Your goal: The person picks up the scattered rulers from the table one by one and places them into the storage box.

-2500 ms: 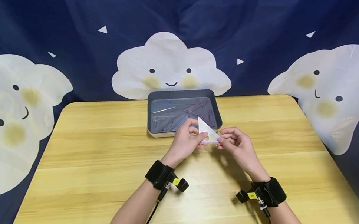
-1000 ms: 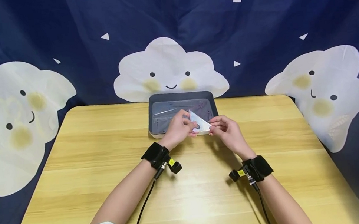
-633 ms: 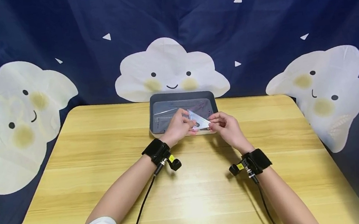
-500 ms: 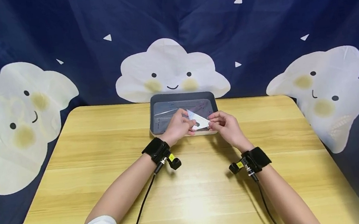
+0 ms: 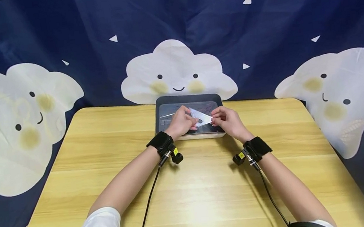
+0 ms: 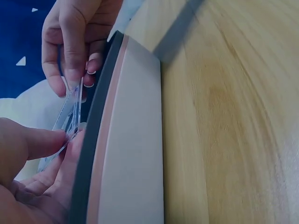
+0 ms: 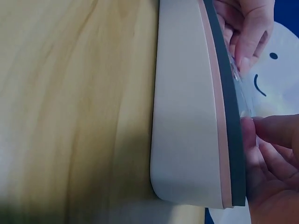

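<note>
Both hands hold a small clear set square (image 5: 203,117) with a hole in it, close over the front part of a dark-lined box (image 5: 198,136). My left hand (image 5: 180,123) pinches its left side between thumb and fingers. At the right corner, the thumb and fingertips of my right hand (image 5: 230,121) pinch it as well. In the left wrist view the set square (image 6: 71,114) leans at a slant beside the box's dark rim (image 6: 99,112). Clear, flat strips (image 5: 167,114) lie inside the box; the hands and set square hide part of its contents.
The box stands near the back edge of a wooden table (image 5: 191,188). Behind it hangs a dark blue curtain (image 5: 142,12) with white clouds. Each wrist bears a black strap with a small camera, and black cables (image 5: 149,204) trail over the table.
Both hands have moved forward from before the box to over it, carrying the set square, which now tilts flatter. The grip on it by both hands stays. The head view has shifted slightly.
</note>
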{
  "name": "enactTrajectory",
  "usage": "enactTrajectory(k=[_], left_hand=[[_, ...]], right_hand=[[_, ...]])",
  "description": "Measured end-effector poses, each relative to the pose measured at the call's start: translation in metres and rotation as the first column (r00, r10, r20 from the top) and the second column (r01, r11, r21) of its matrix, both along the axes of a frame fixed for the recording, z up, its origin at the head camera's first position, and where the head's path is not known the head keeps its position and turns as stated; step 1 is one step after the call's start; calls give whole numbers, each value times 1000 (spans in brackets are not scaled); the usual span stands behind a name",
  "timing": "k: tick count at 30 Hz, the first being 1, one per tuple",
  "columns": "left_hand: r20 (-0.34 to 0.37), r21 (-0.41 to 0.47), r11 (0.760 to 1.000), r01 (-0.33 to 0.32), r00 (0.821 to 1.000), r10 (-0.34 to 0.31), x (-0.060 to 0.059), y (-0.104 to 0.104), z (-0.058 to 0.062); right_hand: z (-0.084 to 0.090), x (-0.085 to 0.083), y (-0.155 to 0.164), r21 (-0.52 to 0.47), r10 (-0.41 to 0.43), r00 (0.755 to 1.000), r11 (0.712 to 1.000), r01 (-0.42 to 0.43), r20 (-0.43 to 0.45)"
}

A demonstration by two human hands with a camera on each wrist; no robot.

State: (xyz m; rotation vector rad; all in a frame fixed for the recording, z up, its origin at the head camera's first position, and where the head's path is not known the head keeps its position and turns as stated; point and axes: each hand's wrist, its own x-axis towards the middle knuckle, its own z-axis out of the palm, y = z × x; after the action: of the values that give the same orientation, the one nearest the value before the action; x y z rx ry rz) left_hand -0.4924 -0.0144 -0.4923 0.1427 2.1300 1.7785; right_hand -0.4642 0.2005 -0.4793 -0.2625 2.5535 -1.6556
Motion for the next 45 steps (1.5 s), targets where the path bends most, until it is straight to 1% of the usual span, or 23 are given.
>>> enactTrajectory(k=[5,7,10,13,14,17,19,22,24,27,30,32,34,37,39,43,45], left_hand=[[2,-3,999,-35,999,35,-3,0,-4],[2,-3,999,-49,999,49,-5,0,-6],[4,-3,998,-61,998,61,-10,0,-9],[19,-8,997,-70,997,70,-17,0,-9],[32,-8,997,-75,997,75,-20,0,-7],[95,12,996,-88,992,86,-28,-2,-4],[138,30,996,-88,987,83,-33,-3,-1],[169,28,997,-74,983,68,-38,-4,1],[185,26,997,-72,981,66,-41,-5,2],[226,29,996,-82,971,74,-45,-5,0],[272,41,993,-107,958,92,-47,-6,-3],[286,46,992,-122,953,104,-48,-6,-5],[286,41,990,-134,951,116,-48,-7,-7],[264,15,990,-140,956,131,-47,-8,-9],[253,-9,989,-148,956,146,-47,-8,-12],[234,-30,984,-178,955,180,-48,-9,-17],[217,-29,981,-193,957,194,-48,-9,-17]], right_hand=[[18,3,-8,27,28,1000,999,-28,14],[19,2,-9,34,37,999,999,-37,9],[10,-7,-7,36,41,999,999,-41,5],[-2,-19,-3,58,39,999,998,-39,1],[-6,-22,-1,74,40,999,996,-40,-3],[-8,-29,1,152,56,998,987,-54,-15],[-8,-34,2,199,73,997,977,-69,-13],[-6,-38,2,241,92,996,966,-90,2],[-6,-41,3,252,100,995,962,-100,13],[-7,-42,2,259,119,993,958,-121,25],[-7,-44,1,239,127,991,962,-135,45],[-7,-45,0,208,128,990,968,-138,62],[-7,-46,-2,177,126,989,974,-139,80],[-8,-48,-5,146,121,988,980,-134,99],[-10,-49,-6,145,117,988,981,-131,102],[-10,-53,-8,156,126,987,978,-141,104],[-9,-54,-8,175,131,986,974,-147,100]])
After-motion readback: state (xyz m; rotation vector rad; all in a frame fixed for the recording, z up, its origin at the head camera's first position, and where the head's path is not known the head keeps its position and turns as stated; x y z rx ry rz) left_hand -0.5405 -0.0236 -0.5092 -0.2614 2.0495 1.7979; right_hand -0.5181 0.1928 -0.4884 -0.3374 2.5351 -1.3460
